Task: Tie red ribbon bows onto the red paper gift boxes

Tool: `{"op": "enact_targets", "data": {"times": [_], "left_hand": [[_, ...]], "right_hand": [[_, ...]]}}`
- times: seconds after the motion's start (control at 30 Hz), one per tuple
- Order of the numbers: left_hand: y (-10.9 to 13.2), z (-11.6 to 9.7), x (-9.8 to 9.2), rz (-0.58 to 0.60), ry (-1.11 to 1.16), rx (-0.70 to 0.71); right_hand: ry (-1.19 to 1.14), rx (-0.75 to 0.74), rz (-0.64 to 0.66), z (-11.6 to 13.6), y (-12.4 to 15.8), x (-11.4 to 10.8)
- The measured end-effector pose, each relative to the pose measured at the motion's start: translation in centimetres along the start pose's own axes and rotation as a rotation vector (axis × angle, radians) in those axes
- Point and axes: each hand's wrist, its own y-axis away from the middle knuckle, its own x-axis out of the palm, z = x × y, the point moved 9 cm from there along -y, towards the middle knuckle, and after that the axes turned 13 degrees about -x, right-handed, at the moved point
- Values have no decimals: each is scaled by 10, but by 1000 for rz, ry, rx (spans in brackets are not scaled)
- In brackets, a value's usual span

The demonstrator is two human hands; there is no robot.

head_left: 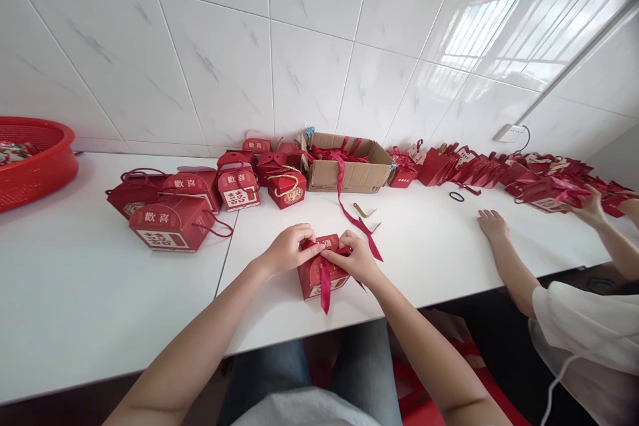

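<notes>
A small red gift box [309,279] with white and gold print stands near the table's front edge, right before me. Across its top lies a dark pink ribbon [325,286], one tail hanging down the front. My left hand [289,249] pinches the ribbon at the box's upper left. From the right, my right hand [358,258] grips the ribbon too, thumb and fingers closed. The thumbs almost meet over the middle of the box, and the fingers partly cover the ribbon there.
Finished-looking red boxes [172,223] stand at the left and back. A cardboard box [344,176] holds ribbons, one trailing onto the white table [424,266]. Far left is a red basket [40,176]. A co-worker's hand [493,223] rests at right, near a row of red boxes [482,170].
</notes>
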Motion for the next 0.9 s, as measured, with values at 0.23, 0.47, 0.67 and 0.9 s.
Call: {"op": "enact_targets", "data": {"times": [0.23, 0.47, 0.67, 0.9], "left_hand": [[-4, 10, 3, -36, -13, -60], [-6, 13, 1, -57, 44, -110], [-8, 8, 2, 67, 244, -102], [-4, 16, 13, 285, 611, -238]], "right_hand": [[82, -22, 23, 2, -1, 0], [110, -63, 18, 5, -1, 3], [-164, 59, -14, -8, 2, 1], [-540, 138, 36, -18, 0, 0]]}}
